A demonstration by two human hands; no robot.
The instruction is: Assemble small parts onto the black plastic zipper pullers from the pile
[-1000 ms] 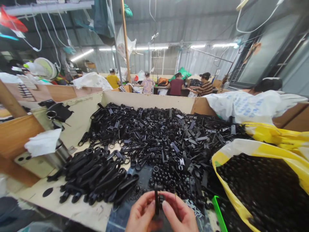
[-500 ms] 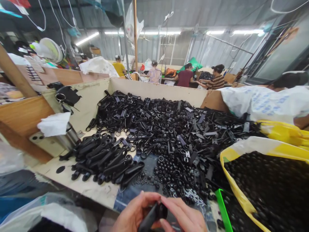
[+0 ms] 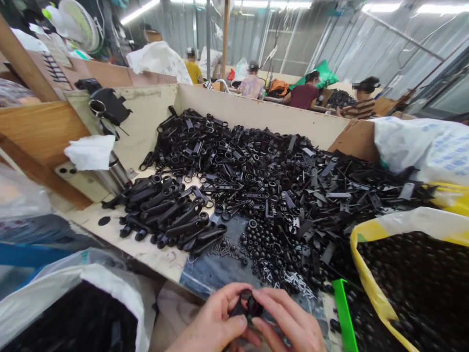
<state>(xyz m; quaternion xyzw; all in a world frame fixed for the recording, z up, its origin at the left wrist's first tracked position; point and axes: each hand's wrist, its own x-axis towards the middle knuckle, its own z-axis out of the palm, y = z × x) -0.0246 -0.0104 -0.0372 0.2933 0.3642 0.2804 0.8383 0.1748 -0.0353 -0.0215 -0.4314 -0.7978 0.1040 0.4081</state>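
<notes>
At the bench's front edge, my left hand (image 3: 218, 320) is closed around a black plastic part with a ring-shaped end (image 3: 253, 304). The fingers of my right hand (image 3: 293, 318) press against the other side of that ring end. Most of the part's body is hidden by my hands. Just beyond them are small metal screws or pins (image 3: 295, 283) and round black caps (image 3: 267, 247) on a blue sheet (image 3: 205, 274). Long black plastic parts (image 3: 168, 215) lie in rows to the left, with small springs (image 3: 223, 248) beside them.
A large heap of black plastic pieces (image 3: 256, 166) fills the bench's back. A yellow-edged bag (image 3: 361, 259) of black pieces and a green strip (image 3: 344, 313) stand right. A white bag (image 3: 141, 303) hangs front left, near a metal cylinder (image 3: 117, 171). Several people sit farther back.
The view has tipped down and turned slightly left, so more of the front left bag shows. My hands have turned the black part; its long body, visible before, is now mostly covered.
</notes>
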